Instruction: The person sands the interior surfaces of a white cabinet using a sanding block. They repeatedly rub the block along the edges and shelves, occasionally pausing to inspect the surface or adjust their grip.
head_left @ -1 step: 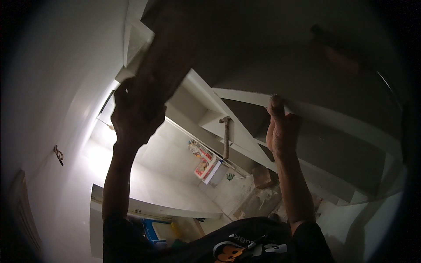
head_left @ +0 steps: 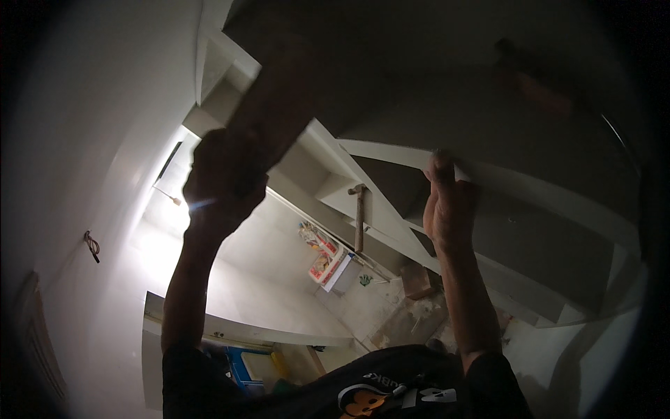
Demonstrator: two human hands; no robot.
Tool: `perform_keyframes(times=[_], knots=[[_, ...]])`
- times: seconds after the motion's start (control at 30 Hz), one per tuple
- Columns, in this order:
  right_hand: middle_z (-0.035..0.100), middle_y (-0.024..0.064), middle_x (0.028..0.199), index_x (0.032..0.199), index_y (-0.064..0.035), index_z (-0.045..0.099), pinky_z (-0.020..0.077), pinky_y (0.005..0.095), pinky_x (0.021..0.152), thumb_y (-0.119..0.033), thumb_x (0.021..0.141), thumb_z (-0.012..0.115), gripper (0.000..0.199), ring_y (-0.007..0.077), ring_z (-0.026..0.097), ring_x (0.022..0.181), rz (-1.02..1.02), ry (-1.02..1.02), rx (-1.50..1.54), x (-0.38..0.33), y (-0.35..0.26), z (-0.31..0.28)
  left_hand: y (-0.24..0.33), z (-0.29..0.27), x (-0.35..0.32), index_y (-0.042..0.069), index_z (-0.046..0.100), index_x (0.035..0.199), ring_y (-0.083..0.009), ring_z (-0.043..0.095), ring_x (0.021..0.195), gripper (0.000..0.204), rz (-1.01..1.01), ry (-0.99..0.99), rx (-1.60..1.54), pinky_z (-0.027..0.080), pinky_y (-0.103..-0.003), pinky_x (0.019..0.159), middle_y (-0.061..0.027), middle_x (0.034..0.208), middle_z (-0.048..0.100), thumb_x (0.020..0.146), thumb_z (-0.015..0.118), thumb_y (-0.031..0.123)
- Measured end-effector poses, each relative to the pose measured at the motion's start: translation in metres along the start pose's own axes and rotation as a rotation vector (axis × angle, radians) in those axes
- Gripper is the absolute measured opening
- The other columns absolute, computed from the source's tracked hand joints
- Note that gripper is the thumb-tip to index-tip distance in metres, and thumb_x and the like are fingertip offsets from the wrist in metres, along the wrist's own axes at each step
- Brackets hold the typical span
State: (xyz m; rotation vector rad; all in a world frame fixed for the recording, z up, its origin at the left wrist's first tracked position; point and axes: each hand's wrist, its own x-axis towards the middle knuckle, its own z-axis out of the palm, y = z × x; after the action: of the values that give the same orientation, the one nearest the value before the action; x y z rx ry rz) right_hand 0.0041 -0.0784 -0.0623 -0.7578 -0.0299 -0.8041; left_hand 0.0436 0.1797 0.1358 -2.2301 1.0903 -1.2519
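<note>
In deep shadow at upper left, my raised left hand is closed around a long, dark, flat piece; its far end fades into darkness and its kind does not show. On the right, my right hand grips the pale front edge of a cabinet panel, thumb on top, with the other fingers partly hidden. Between the two hands, a hammer with a wooden handle rests on the white cabinet frame, its head toward the dark panel.
A cable end sticks out of the white wall at left. Below are a red and white box, a brown block on the dusty floor, and a blue container by a curved white counter edge. A dark object sits at upper right.
My left hand and the dark piece have shifted slightly to the right. My right hand stays on the panel edge, and the hammer has not moved.
</note>
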Motion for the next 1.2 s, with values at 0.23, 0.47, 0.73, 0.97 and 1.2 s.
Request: perform_keyframes(times=[0.23, 0.47, 0.73, 0.97, 1.2], knots=[[0.074, 0.0122, 0.119, 0.122, -0.0019, 0.071, 0.0503, 0.0356, 0.103, -0.040, 0.095, 0.076, 0.047, 0.0171, 0.068, 0.114, 0.022, 0.036, -0.108, -0.008, -0.015, 0.021, 0.032, 0.032, 0.038, 0.016, 0.062, 0.135, -0.0379, 0.066, 0.109, 0.067, -0.191, 0.000, -0.125, 0.060, -0.047, 0.085, -0.0171, 0.119, 0.064, 0.071, 0.086, 0.020], [0.075, 0.0099, 0.119, 0.125, -0.0035, 0.071, 0.0554, 0.0332, 0.096, -0.037, 0.101, 0.068, 0.041, 0.0137, 0.071, 0.107, -0.125, -0.085, -0.163, 0.004, 0.000, 0.009, -0.001, 0.043, -0.031, 0.015, 0.063, 0.134, -0.0369, 0.065, 0.106, 0.070, -0.065, 0.029, -0.144, 0.059, -0.045, 0.085, -0.0190, 0.129, 0.058, 0.069, 0.087, 0.025], [0.074, 0.0114, 0.120, 0.126, -0.0048, 0.071, 0.0602, 0.0322, 0.089, -0.037, 0.101, 0.068, 0.041, 0.0137, 0.074, 0.100, -0.236, -0.068, -0.338, 0.005, 0.002, 0.006, 0.022, 0.064, -0.008, 0.013, 0.060, 0.136, -0.0375, 0.066, 0.103, 0.070, -0.337, 0.020, -0.265, 0.058, -0.047, 0.087, -0.0163, 0.126, 0.062, 0.072, 0.085, 0.020], [0.074, 0.0155, 0.117, 0.122, 0.0016, 0.071, 0.0635, 0.0339, 0.085, -0.029, 0.101, 0.069, 0.037, 0.0196, 0.076, 0.099, -0.127, -0.091, -0.078, 0.006, -0.008, 0.011, 0.014, 0.052, 0.013, 0.013, 0.066, 0.125, -0.0376, 0.067, 0.104, 0.061, -0.362, 0.027, -0.288, 0.059, -0.044, 0.086, -0.0174, 0.116, 0.066, 0.069, 0.088, 0.022], [0.073, 0.0168, 0.115, 0.125, 0.0065, 0.066, 0.0645, 0.0351, 0.078, -0.025, 0.102, 0.068, 0.039, 0.0232, 0.077, 0.095, -0.017, -0.021, -0.060, 0.001, -0.016, 0.015, -0.008, 0.072, -0.022, 0.023, 0.069, 0.124, -0.0391, 0.069, 0.096, 0.060, -0.239, -0.057, -0.135, 0.062, -0.044, 0.079, -0.0170, 0.115, 0.064, 0.068, 0.088, 0.021]])
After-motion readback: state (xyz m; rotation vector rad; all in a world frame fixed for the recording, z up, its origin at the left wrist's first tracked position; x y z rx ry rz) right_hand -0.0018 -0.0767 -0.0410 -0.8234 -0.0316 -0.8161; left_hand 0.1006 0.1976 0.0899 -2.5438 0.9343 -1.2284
